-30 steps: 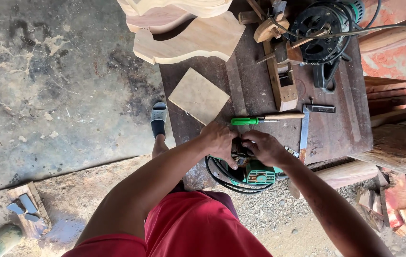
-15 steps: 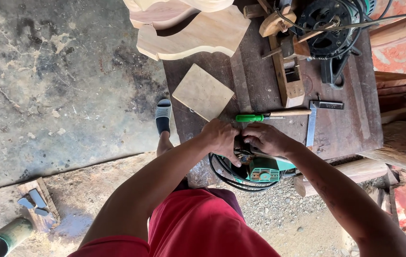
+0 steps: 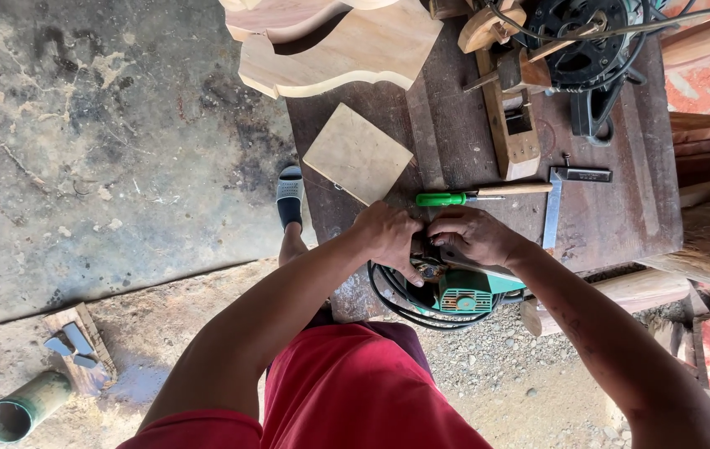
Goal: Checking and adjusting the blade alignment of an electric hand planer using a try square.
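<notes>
The person stands at the near edge of a dark wooden table (image 3: 604, 216), both hands down on a green power tool (image 3: 465, 293) that sits at that edge, just in front of the red shorts (image 3: 355, 391); the left hand (image 3: 390, 235) has its fingers curled over the tool's top, and the right hand (image 3: 473, 237) lies beside it, touching it, fingers bent down onto the same part; whether either hand is truly clamped I cannot tell, since the knuckles hide the grip. A black cord (image 3: 396, 303) loops in coils under and around the tool, hanging off the table's edge.

Just beyond the hands lies a screwdriver with a green handle (image 3: 446, 199), and next to it a metal try square (image 3: 556, 204) with its blade pointing toward the person; a square pale board (image 3: 357, 154) rests to the left of these, tilted like a diamond; farther up the table is a wooden hand plane (image 3: 514, 125), and past that a black round machine (image 3: 579, 37) with cables; large curved pale wood pieces (image 3: 338, 41) overhang the far left corner.

One foot in a grey sandal (image 3: 290, 195) shows on the concrete floor (image 3: 80, 150) beside the table; down at the lower left a green pipe end (image 3: 22, 407) lies near a scrap of wood (image 3: 80, 349).
</notes>
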